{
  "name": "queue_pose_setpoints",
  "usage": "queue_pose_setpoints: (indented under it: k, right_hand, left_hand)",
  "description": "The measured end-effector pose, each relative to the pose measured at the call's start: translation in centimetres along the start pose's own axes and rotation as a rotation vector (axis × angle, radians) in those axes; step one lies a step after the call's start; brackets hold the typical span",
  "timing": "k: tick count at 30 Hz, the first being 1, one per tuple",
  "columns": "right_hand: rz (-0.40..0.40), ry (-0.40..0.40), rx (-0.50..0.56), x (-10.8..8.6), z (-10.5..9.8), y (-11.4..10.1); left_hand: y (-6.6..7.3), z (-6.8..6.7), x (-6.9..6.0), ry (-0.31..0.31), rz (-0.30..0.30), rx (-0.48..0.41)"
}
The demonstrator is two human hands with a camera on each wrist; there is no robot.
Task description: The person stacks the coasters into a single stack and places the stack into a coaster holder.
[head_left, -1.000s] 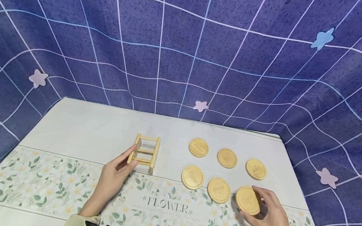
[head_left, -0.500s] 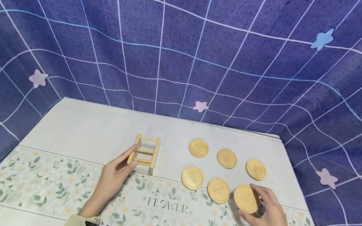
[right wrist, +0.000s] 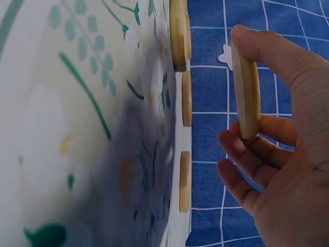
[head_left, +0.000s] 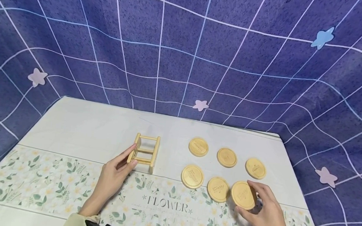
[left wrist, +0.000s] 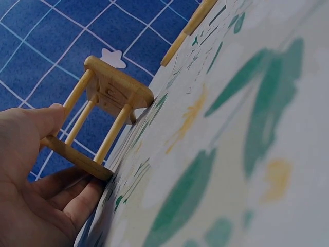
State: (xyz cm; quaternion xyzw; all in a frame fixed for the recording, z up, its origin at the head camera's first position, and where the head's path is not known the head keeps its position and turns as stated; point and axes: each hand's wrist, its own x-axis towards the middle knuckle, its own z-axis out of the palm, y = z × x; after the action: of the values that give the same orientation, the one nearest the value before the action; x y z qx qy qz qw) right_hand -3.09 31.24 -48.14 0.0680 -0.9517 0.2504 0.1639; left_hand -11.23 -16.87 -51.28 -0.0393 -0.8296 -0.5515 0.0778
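Observation:
A small wooden coaster rack (head_left: 145,154) with two side panels joined by rods stands on the table, left of centre. My left hand (head_left: 115,176) grips its left panel between thumb and fingers; the left wrist view shows the rack (left wrist: 110,98) and the hand (left wrist: 46,180) close up. My right hand (head_left: 267,214) pinches a round wooden coaster (head_left: 243,195) by its edge. In the right wrist view that coaster (right wrist: 247,92) is off the cloth, between the thumb and fingers of the hand (right wrist: 288,139).
Several more coasters lie flat in two rows, among them a near-left coaster (head_left: 192,176), a near coaster (head_left: 218,189) and a far-right coaster (head_left: 256,168). A flowered cloth (head_left: 74,189) covers the table's front. Behind hangs a blue gridded curtain (head_left: 178,66).
The coaster in my right hand has shifted a little left and up and is raised off the cloth. My left hand and the rack have stayed put.

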Motion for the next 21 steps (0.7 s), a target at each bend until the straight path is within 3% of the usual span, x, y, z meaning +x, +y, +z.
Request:
queue_pose_setpoints:
  k: [21]
  right_hand:
    - [-0.016, -0.003, 0.034, 1.03, 0.47, -0.95]
  left_hand:
    - [0.19, -0.11, -0.04, -0.003, -0.009, -0.014]
